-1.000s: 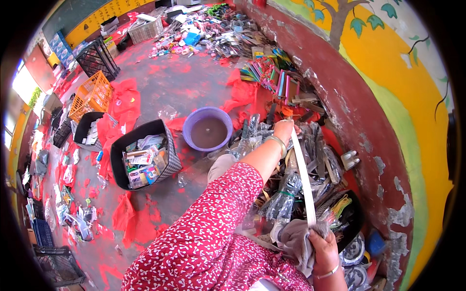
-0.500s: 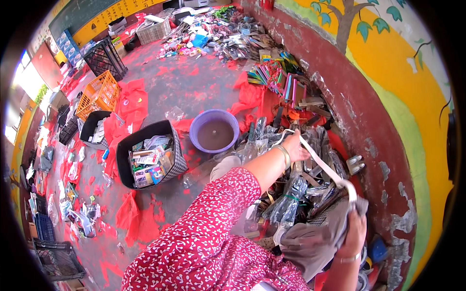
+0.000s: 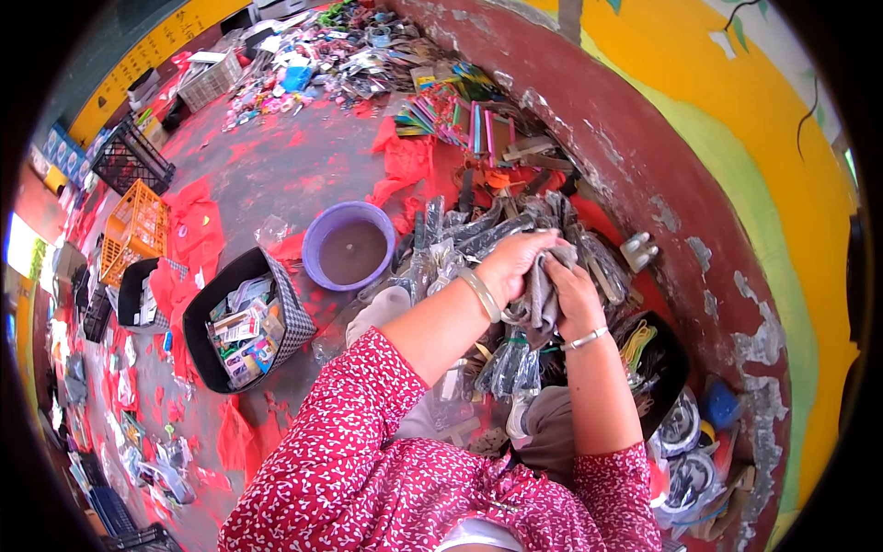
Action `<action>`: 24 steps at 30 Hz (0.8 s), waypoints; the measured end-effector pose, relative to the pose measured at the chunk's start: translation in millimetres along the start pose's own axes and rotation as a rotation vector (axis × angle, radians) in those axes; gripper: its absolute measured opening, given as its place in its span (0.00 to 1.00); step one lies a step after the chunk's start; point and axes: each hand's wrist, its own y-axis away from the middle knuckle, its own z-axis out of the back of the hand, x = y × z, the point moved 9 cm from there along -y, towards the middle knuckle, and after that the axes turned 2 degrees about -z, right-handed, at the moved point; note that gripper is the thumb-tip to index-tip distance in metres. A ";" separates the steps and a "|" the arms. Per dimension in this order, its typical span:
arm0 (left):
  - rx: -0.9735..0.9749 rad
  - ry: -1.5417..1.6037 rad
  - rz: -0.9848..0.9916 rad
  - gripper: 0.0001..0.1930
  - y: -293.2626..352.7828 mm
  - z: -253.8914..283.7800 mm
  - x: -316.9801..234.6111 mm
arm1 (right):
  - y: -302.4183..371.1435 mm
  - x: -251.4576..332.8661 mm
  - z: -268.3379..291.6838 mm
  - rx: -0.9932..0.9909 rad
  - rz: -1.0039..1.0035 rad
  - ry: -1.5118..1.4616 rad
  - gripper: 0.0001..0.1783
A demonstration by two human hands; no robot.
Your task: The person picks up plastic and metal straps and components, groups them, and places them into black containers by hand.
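Observation:
Both my hands are together over a pile of plastic-wrapped dark strips [image 3: 441, 241]. A crumpled grey cloth [image 3: 541, 305] hangs down between them. My left hand [image 3: 517, 262] has its fingers closed round the upper part of the cloth. From the other side, my right hand [image 3: 576, 293] grips it too, with the fingers curled in. No white strap shows here; whether it is bunched inside the cloth or hands, I cannot tell. Below the hands lies a clear-wrapped bundle [image 3: 511, 366] with a green tie.
A purple basin [image 3: 317, 221] of murky water stands left of the pile. A black checked bin [image 3: 299, 322] filled with packets is nearer left. Right of my arm are a dark bin [image 3: 667, 377] and wrapped wheels [image 3: 681, 423], beside the peeling red wall [image 3: 681, 212].
My right hand has come up from the lower right to meet the left. The white strap stretched between them is out of sight; the grey cloth is now in both hands. The view has shifted.

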 end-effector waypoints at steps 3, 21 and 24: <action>-0.042 -0.160 -0.168 0.14 0.8 3.6 -20.5 | -5.5 -5.2 -4.0 0.014 -0.039 -0.040 0.10; -0.310 -0.240 -0.236 0.13 -17.3 53.7 -58.1 | 81.4 -45.1 2.8 0.022 -0.288 -0.034 0.07; -0.346 -0.194 -0.236 0.11 -23.3 75.1 -64.9 | 101.1 -53.1 11.8 0.047 -0.270 0.017 0.07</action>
